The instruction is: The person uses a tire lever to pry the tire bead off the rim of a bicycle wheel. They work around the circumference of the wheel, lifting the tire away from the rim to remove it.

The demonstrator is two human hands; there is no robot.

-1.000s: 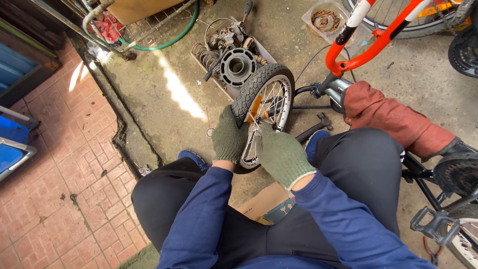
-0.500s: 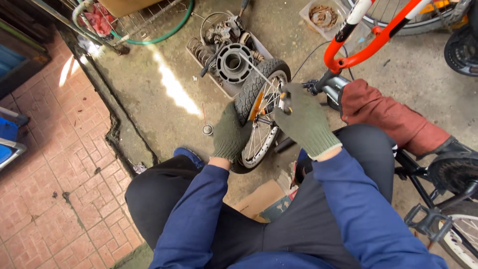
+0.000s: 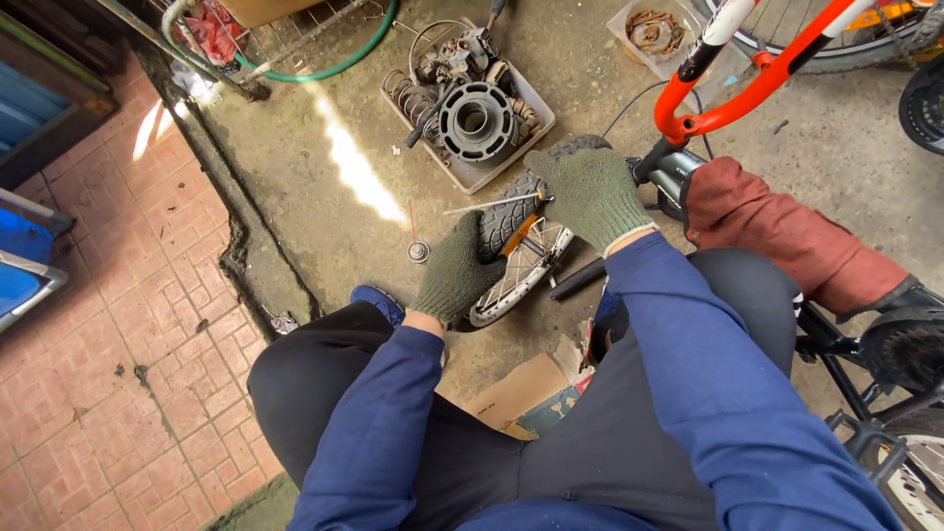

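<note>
A small spoked wheel (image 3: 519, 258) with a knobbly black tyre stands upright on the concrete floor (image 3: 324, 211) just in front of the person's knees, tilted a little toward the upper right. The left hand (image 3: 458, 267), in a dark green knit glove, is cupped against the tyre's left side with its fingers wrapped onto the tread, steadying the wheel. The right hand (image 3: 590, 195), in a matching green glove, lies over the top of the tyre with its fingers curled down; a thin metal rod (image 3: 489, 206) juts out to the left from under it, near the rim, so it appears closed on that rod, though the grip itself is hidden by the glove. On the floor just left of the wheel lies a small round metal part (image 3: 419, 252). Beyond the wheel sits a shallow tray (image 3: 536, 110) holding a round grey cylinder part (image 3: 477, 121), springs and other engine pieces. To the right stands an orange bicycle frame (image 3: 757, 84), with a reddish-brown cloth (image 3: 777, 231) draped beside the right forearm. A green hose (image 3: 329, 67) curves across the top, and a flattened cardboard box (image 3: 521, 393) lies between the person's legs
</note>
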